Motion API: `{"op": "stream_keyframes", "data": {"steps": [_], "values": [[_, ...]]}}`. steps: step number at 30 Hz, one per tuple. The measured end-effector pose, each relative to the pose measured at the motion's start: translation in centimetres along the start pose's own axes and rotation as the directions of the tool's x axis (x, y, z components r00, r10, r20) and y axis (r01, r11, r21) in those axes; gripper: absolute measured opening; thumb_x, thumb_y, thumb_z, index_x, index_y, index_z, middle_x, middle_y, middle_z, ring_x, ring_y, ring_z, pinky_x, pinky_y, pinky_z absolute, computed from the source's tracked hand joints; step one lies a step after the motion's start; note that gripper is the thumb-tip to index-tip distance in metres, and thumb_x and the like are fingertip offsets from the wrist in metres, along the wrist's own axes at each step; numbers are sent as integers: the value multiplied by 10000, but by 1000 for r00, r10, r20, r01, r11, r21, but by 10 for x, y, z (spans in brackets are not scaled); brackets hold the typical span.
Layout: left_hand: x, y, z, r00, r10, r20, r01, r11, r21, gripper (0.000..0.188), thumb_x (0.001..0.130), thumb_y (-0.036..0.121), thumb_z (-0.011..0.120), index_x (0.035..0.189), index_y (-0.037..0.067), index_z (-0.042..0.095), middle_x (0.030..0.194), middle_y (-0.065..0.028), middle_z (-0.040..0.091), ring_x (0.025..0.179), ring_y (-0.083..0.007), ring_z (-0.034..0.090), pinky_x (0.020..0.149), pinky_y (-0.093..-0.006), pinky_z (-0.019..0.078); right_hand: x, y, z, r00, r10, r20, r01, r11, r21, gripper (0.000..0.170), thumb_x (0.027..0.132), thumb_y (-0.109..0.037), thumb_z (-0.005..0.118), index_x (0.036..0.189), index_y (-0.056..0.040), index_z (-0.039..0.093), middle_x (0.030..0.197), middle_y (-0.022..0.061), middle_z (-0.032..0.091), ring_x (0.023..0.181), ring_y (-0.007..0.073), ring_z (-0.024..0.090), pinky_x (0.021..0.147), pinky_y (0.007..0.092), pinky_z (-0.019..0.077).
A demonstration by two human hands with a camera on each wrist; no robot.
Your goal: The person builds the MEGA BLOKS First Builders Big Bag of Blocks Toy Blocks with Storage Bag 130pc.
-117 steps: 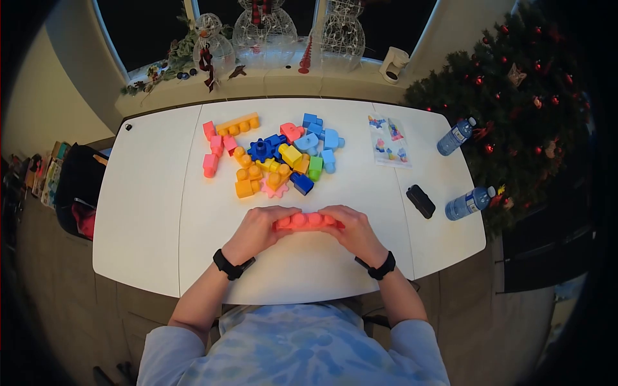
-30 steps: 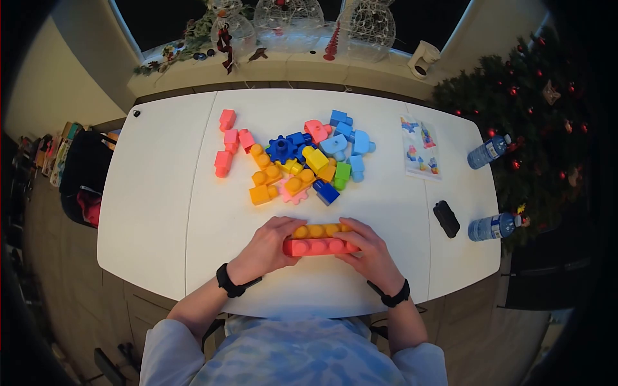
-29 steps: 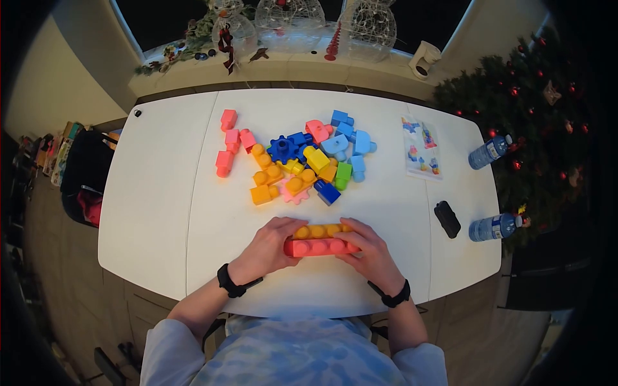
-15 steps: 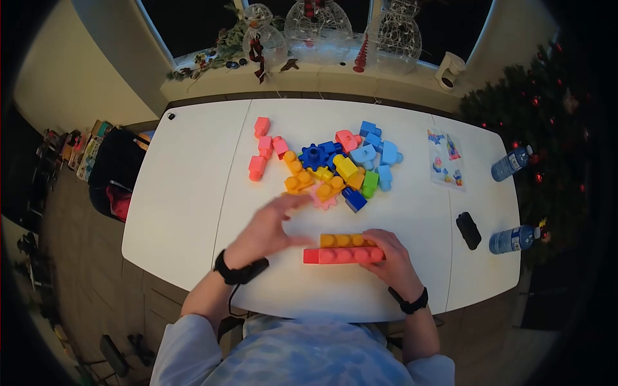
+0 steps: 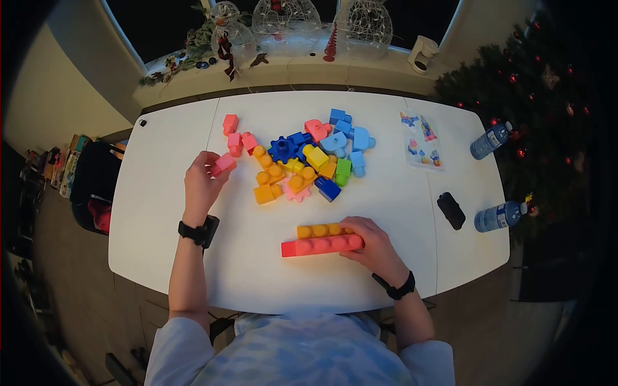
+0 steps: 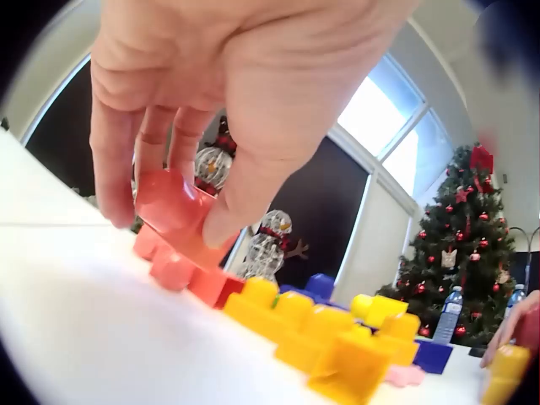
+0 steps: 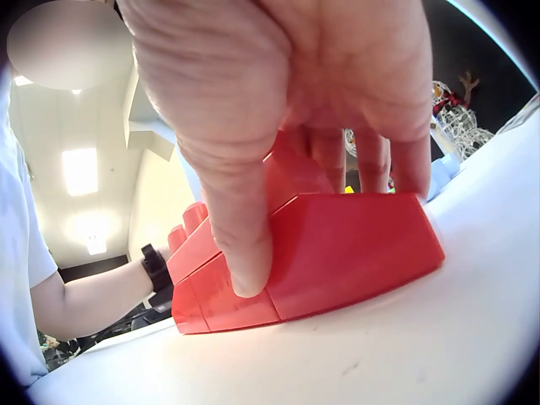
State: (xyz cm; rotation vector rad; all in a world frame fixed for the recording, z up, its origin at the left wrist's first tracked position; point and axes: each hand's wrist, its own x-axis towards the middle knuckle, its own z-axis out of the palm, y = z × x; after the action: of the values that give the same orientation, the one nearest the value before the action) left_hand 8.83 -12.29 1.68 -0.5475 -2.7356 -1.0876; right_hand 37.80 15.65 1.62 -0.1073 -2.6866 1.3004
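Note:
Near the left part of the pile, my left hand (image 5: 201,186) pinches a pink block (image 5: 225,163) between thumb and fingers. In the left wrist view, that block (image 6: 173,202) is tilted just above other pink blocks (image 6: 173,268). Closer to the front edge, my right hand (image 5: 378,249) grips the right end of a long pink bar (image 5: 328,244), which has a small red block (image 5: 288,249) at its left end. A yellow bar (image 5: 318,230) lies along its far side. The right wrist view shows the thumb against the red side (image 7: 346,253), with the table just below.
Loose yellow, blue and green blocks (image 5: 343,168) lie mid-table (image 5: 154,225). To the right are a picture sheet (image 5: 421,143), a black case (image 5: 450,211) and two water bottles (image 5: 490,140). A decorated tree stands beyond the table's right side.
My left hand has let go of the bars, moved up and left, and taken hold of a pink block. The right hand still holds the bars, now at their right end only.

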Motion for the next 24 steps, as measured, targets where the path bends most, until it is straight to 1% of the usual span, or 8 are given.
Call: {"op": "stream_keyframes", "data": {"steps": [2, 4, 6, 12, 15, 17, 20, 24], "values": [[-19, 33, -8, 984, 103, 149, -66, 971, -231, 350, 809, 32, 817, 1132, 1, 687, 1003, -116, 723, 845, -243, 723, 759, -354, 602, 0, 0, 0, 1000, 10, 7, -10, 1000, -7, 579, 715, -34, 859, 1241, -76, 620, 1280, 114, 660, 1232, 344, 609, 1016, 443, 535], [-45, 71, -13, 882, 307, 356, -220, 939, -264, 386, 807, -21, 816, 1172, -6, 693, 1076, -110, 716, 885, -223, 718, 798, -325, 608, 0, 1, 0, 1000, -3, 3, 3, 1000, -10, 576, 714, -30, 857, 1236, -76, 620, 1273, 115, 661, 1228, 345, 610, 1013, 441, 535], [-66, 95, -8, 792, 354, 498, -233, 928, -290, 407, 781, -6, 837, 1167, 26, 713, 1044, -109, 717, 871, -234, 709, 802, -329, 601, 0, 2, 1, 1000, 4, 5, -4, 1000, -14, 584, 715, -38, 869, 1249, -76, 635, 1287, 122, 662, 1222, 339, 624, 1018, 430, 538], [-87, 108, 8, 741, 339, 580, -244, 940, -239, 446, 813, 62, 833, 1237, 54, 694, 1002, -121, 737, 817, -250, 721, 766, -361, 595, 0, -1, 0, 1000, 1, -7, -1, 1000, 6, 566, 715, -18, 851, 1230, -72, 624, 1267, 113, 661, 1218, 344, 614, 1008, 437, 538], [-90, 109, 5, 727, 325, 605, -176, 940, -293, 445, 848, 112, 822, 1267, 62, 680, 1033, -114, 747, 875, -260, 723, 824, -378, 588, 0, 0, 1, 1000, -6, -12, 7, 1000, 6, 564, 711, -18, 853, 1226, -70, 629, 1274, 111, 660, 1222, 340, 614, 1011, 433, 539], [-90, 106, 4, 672, 423, 609, -285, 906, -314, 478, 881, 163, 807, 1326, 75, 658, 1132, -124, 743, 1020, -299, 713, 925, -410, 564, -1, 1, 3, 1000, -13, -20, 13, 1000, 1, 564, 709, -20, 855, 1225, -69, 631, 1277, 110, 660, 1224, 337, 614, 1014, 431, 539], [-98, 105, 7, 707, 458, 539, -243, 873, -423, 569, 844, 220, 846, 1359, 83, 647, 1243, -125, 718, 1181, -334, 666, 1028, -439, 527, -2, 2, 4, 1000, -10, -25, 10, 1000, -19, 571, 705, -25, 860, 1227, -67, 633, 1283, 106, 659, 1228, 332, 614, 1019, 429, 539], [-105, 115, 0, 693, 425, 582, -186, 886, -424, 661, 784, 200, 890, 1383, 86, 636, 1333, -129, 683, 1250, -346, 635, 1060, -434, 522, -2, 4, 5, 999, -26, -29, 25, 999, -26, 572, 705, -28, 861, 1229, -66, 634, 1296, 104, 653, 1229, 330, 615, 1019, 428, 539]]}}
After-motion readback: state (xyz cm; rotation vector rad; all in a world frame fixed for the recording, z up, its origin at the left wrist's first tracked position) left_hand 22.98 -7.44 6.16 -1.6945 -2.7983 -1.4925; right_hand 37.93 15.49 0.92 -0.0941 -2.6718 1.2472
